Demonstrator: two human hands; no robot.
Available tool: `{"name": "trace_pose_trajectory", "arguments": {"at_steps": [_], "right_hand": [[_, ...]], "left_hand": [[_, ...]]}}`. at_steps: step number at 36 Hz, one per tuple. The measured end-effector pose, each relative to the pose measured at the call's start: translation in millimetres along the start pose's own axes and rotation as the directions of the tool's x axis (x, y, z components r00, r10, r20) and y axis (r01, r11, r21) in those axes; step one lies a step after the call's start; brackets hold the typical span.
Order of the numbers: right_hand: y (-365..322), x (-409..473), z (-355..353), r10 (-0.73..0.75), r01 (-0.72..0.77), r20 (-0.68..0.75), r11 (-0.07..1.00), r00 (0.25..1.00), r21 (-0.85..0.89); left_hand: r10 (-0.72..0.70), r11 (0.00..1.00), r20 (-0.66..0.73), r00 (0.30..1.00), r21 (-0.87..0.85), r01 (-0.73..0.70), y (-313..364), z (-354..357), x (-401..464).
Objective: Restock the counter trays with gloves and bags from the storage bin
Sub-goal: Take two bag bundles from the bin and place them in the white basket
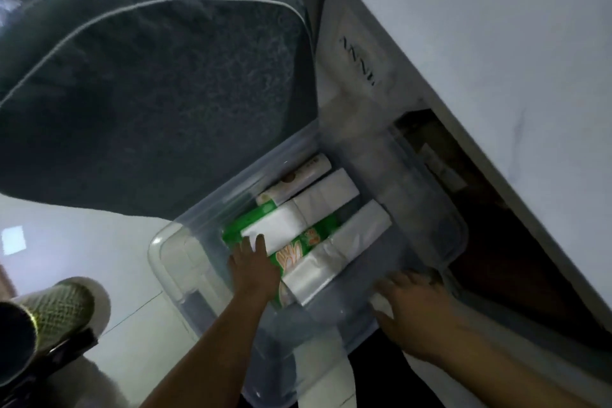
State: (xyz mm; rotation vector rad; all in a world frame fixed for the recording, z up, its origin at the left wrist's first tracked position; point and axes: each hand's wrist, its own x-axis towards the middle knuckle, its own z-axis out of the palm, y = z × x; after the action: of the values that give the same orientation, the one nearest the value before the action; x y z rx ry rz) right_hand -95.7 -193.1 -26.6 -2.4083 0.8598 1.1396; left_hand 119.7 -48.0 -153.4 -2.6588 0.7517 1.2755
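Note:
A clear plastic storage bin [172, 262] stands open on the floor. Inside lie several flat white bag packs [326, 194], a green printed pack [298, 252] and a cream roll [304, 175]. My left hand [255, 270] reaches into the bin, its straight fingers resting on a white pack [281, 225] that lies over the green one. My right hand [412, 303] is at the bin's near right rim, fingers curled, with a small white pack [377, 303] pinched between thumb and fingers.
A large frosted lid [149, 93] leans up over the bin's far left side. A white cabinet [480, 43] runs along the right, with a dark opening [496, 242] under it. A shoe [66, 308] stands on the pale floor at the left.

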Motion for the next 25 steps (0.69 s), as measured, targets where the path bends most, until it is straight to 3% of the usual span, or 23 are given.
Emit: {"name": "trace_pose_trajectory", "arguments": {"at_steps": [6,13,19,25], "right_hand": [[-5.1,4.6,8.0,0.018,-0.012,-0.196,0.999,0.980,0.029],[-15.8,12.7,19.5,0.149,-0.120,-0.117,0.968,0.982,0.221],[-19.9,19.1,21.1,0.156,-0.152,-0.008,0.969,0.988,0.194],[-23.2,18.3,11.5,0.158,-0.158,0.018,0.956,0.987,0.247]], "left_hand": [[0.098,0.994,-0.095,0.991,0.060,-0.092,4.1,24.2,47.7],[0.132,0.980,-0.197,0.971,0.172,-0.098,8.7,31.6,65.7],[0.051,0.994,-0.145,0.988,0.106,-0.036,23.8,9.2,67.8],[0.035,0.999,0.136,0.990,-0.044,-0.030,20.7,-10.3,64.1]]}}
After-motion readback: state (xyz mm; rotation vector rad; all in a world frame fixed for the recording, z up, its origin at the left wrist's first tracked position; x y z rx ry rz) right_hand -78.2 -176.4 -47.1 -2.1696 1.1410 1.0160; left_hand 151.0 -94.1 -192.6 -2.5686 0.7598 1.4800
